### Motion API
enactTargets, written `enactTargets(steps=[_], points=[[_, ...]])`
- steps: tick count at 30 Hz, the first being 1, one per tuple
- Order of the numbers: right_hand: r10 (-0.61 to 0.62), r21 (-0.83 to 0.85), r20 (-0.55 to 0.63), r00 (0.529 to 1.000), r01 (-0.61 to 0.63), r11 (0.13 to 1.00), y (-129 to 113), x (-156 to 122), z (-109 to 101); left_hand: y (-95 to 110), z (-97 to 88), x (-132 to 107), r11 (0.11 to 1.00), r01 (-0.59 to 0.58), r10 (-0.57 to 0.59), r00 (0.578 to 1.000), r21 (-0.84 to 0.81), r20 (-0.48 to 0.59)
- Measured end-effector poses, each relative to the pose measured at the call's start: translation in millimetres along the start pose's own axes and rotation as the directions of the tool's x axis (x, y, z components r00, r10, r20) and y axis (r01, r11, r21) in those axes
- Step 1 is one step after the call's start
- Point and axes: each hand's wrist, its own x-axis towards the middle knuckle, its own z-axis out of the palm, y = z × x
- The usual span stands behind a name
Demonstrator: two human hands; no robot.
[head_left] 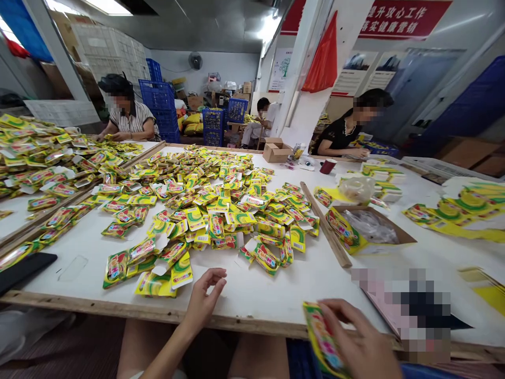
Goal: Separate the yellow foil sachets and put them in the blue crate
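Observation:
My right hand (361,337) is closed on a small yellow printed box (324,342) over the table's front edge, with part of a blue crate below. The box stands tilted between thumb and fingers. My left hand (205,295) is just over the white tabletop (252,297), its fingers loosely curved and the thumb apart, with nothing visible in them. Nearest to it lies a yellow box (182,271) at the front of a wide heap of similar small boxes (221,210). Several boxes in the heap have white end flaps standing out.
A wooden strip (325,226) bounds the heap on the right. Beyond it stand an open yellow carton (366,234) with clear plastic inside and flat printed sheets (469,210). A black phone-like object (27,271) lies at left. Three other people sit farther back.

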Motion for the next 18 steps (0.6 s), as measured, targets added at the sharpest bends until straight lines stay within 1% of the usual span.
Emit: enactTargets(steps=[1,2,3,4,5,6,8,10,12,13,15,18], points=[[-0.011,-0.088,0.011,1.000,0.012,0.996,10.6,1.0,-19.5,-0.3,1.1,1.1,1.000,0.003,-0.003,1.000,0.029,0.004],[-0.021,-0.149,0.024,0.999,0.025,0.989,18.2,2.4,-31.3,-0.6,2.4,1.8,0.998,0.001,-0.002,1.000,0.058,0.019],[-0.031,-0.180,0.033,0.999,0.036,0.983,22.3,4.5,-34.1,-0.9,3.8,2.2,0.996,-0.007,0.003,0.999,0.085,0.043],[-0.036,-0.180,0.039,0.999,0.043,0.983,23.3,7.7,-27.8,-1.0,5.0,2.0,0.994,-0.017,0.010,0.998,0.109,0.068],[-0.043,-0.154,0.045,0.998,0.050,0.987,21.7,12.3,-13.2,-1.1,5.7,1.3,0.991,-0.030,0.018,0.996,0.130,0.088],[-0.053,-0.110,0.048,0.997,0.058,0.992,18.6,18.5,7.6,-1.2,6.0,0.3,0.988,-0.043,0.028,0.994,0.149,0.101],[-0.098,-0.013,0.067,0.993,0.099,0.995,11.3,35.2,58.4,-1.1,5.3,-2.3,0.981,-0.069,0.049,0.993,0.180,0.109],[-0.140,0.035,0.066,0.988,0.138,0.990,6.7,54.0,105.9,-1.1,3.7,-4.6,0.976,-0.077,0.057,0.993,0.202,0.103],[-0.152,0.036,0.037,0.988,0.151,0.988,6.1,67.6,139.0,-1.5,2.8,-6.0,0.975,-0.065,0.044,0.994,0.213,0.100],[-0.150,0.027,0.023,0.988,0.149,0.988,6.5,70.5,149.8,-1.9,2.8,-6.4,0.976,-0.054,0.034,0.995,0.212,0.098],[-0.137,0.015,-0.015,0.990,0.137,0.990,5.6,66.2,162.9,-3.3,3.9,-6.6,0.981,-0.033,0.018,0.997,0.189,0.081],[-0.108,0.091,-0.107,0.988,0.118,0.989,-6.5,38.1,174.4,-5.0,6.5,-6.4,0.996,-0.025,0.021,0.999,0.088,0.043]])
